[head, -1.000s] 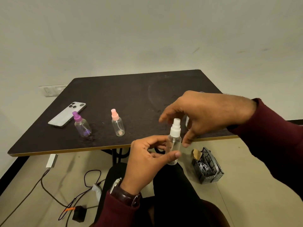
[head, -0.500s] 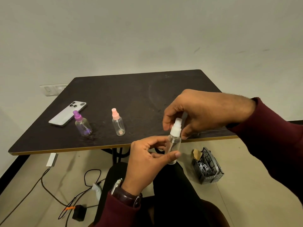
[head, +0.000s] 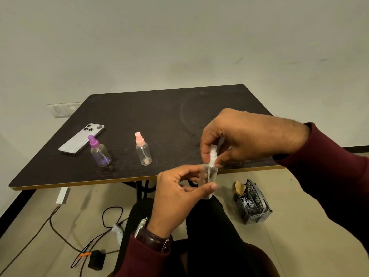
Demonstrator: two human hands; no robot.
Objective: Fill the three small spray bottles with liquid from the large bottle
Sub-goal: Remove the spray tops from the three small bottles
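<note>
So you grip the clear bottle (head: 209,174) in your left hand (head: 179,194), right hand (head: 239,136) pinching its white sprayer (head: 212,154); all three bottles look unfilled.

A dark square wooden table (head: 159,116) is carrying a white phone (head: 80,139); beside the phone are standing a purple-capped clear bottle (head: 99,151) and a pink-capped clear bottle (head: 143,149).

1. A dark table (head: 159,116) with a pale yellow edge stands against a plain wall.
2. A white phone (head: 81,138) lies face down near the table's left edge.
3. A wall socket plate (head: 61,109) sits behind the table's left corner.
4. A grey perforated basket (head: 252,203) holding scraps stands on the floor.
5. Black cables (head: 60,230) and a black adapter (head: 96,259) lie on the floor.
</note>
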